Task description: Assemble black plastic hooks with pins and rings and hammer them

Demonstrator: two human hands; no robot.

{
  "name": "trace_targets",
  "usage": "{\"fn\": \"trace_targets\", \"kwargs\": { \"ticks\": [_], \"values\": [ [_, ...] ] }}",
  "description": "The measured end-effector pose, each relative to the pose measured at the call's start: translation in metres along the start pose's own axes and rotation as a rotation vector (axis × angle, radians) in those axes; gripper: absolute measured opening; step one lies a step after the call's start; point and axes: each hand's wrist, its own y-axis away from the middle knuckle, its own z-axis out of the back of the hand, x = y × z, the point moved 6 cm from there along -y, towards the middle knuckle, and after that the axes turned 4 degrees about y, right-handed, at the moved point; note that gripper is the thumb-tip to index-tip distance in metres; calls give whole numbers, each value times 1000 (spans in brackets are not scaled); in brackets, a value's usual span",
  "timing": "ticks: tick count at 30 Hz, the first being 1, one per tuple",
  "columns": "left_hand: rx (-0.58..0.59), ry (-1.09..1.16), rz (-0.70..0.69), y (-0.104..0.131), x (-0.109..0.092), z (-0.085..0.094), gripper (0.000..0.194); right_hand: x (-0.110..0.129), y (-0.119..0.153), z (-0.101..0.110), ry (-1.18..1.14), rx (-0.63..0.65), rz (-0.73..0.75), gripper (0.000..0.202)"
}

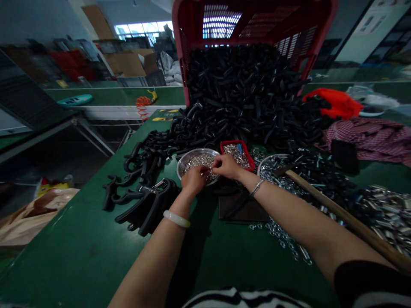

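Note:
Both my hands meet over a round metal bowl [180, 164] full of small shiny metal parts [199, 160]. My left hand [194, 179], with a pale bangle at the wrist, has its fingers pinched together at the bowl's near side. Close beside it, my right hand [227, 166] pinches with thumb and forefinger. Whatever lies between the fingertips is too small to make out. Behind my right hand sits a red tray [247, 155] of metal pins. Black plastic clamps with springs [150, 201] lie in a group left of my left hand.
A red crate [180, 51] tipped toward me spills black plastic parts [244, 94] over the green table [90, 239]. On the right lie a hammer with a wooden handle [337, 209], loose metal rings [282, 237], metal pieces [388, 209] and a checked cloth [372, 137].

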Motion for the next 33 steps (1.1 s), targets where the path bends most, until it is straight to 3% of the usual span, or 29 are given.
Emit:
{"fn": "trace_targets", "kwargs": {
  "ticks": [3,8,13,18,22,26,33],
  "values": [
    [-18,139,-32,-3,1,0,26,-2,3,3,-125,-37,-26,8],
    [-38,340,-116,-5,-8,-2,20,-6,8,4,-384,-24,-74,36],
    [-50,402,-115,-2,-15,0,18,-23,27,13,-635,-71,-194,28],
    [25,405,-236,11,-40,-10,16,-52,71,43,-630,-135,-328,31],
    [140,216,-378,31,-70,-30,16,-66,107,66,-336,-119,-312,24],
    [162,46,-453,45,-86,-45,17,-71,127,71,-95,-138,-320,20],
    [135,47,-463,45,-83,-51,17,-83,133,57,-437,-112,-539,27]
  ]
}}
